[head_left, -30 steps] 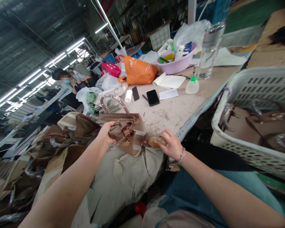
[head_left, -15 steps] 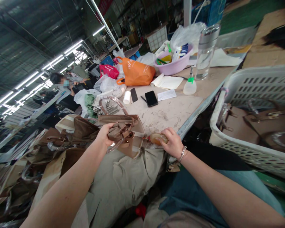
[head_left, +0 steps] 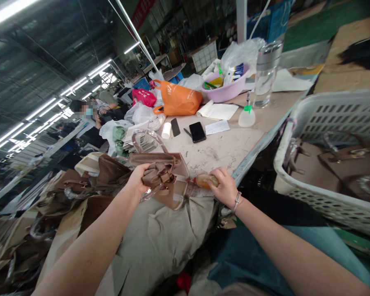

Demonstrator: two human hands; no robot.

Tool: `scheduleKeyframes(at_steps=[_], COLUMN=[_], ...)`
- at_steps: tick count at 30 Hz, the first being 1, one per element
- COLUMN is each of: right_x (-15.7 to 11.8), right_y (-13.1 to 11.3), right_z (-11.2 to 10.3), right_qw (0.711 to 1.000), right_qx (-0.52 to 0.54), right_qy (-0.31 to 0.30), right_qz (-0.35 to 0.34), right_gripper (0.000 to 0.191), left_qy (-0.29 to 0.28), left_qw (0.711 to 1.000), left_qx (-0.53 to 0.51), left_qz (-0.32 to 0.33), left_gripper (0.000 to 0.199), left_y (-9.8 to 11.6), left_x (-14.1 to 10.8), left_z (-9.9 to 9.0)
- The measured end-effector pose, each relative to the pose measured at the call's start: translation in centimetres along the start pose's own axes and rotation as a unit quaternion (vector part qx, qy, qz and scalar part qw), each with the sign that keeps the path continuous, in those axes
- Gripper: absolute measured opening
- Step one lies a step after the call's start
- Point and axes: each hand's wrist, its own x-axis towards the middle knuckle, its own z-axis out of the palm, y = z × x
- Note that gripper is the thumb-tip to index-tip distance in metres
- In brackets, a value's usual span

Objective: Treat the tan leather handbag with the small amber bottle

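My left hand (head_left: 139, 179) grips the straps and flap of a tan leather handbag (head_left: 168, 174) that lies on the worktable's near edge, its handle wrapped in clear plastic. My right hand (head_left: 224, 187) is closed around a small amber, rounded object (head_left: 203, 179) right beside the bag's lower right corner. A grey-beige cloth (head_left: 163, 234) is spread under the bag and hangs toward my lap. More brown handbags (head_left: 77, 187) are heaped to the left.
The worktable (head_left: 231, 146) carries a black phone (head_left: 197, 131), a white roll, papers, a small squeeze bottle (head_left: 247, 116), a clear flask (head_left: 265, 74), a lilac basin (head_left: 225, 88) and an orange bag (head_left: 177, 98). A white basket (head_left: 329, 123) with bags stands at right. A person sits far left.
Both hands keep their grips; the bag and the amber object stay in place. The view has shifted slightly.
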Motion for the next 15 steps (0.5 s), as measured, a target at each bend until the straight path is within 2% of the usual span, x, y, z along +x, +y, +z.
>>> scheduleKeyframes(at_steps=[10, 13, 15], right_x=[0.71, 0.48, 0.3], right_y=[-0.17, -0.26, -0.33], right_z=[-0.46, -0.26, -0.07], right_qw=[0.994, 0.995, 0.998], right_qx=[-0.004, -0.019, -0.01], right_qy=[0.03, -0.001, -0.016], right_qz=[-0.106, -0.095, -0.056], right_gripper=[0.02, 0.015, 0.011], left_qy=[0.012, 0.024, 0.026], left_qw=[1.0, 1.0, 1.0], left_qx=[-0.002, 0.002, -0.002], left_qz=[-0.006, -0.003, -0.005], left_gripper=[0.02, 0.018, 0.018], left_y=[0.0, 0.02, 0.05], left_x=[0.52, 0.29, 0.1], left_z=[-0.43, -0.06, 0.18])
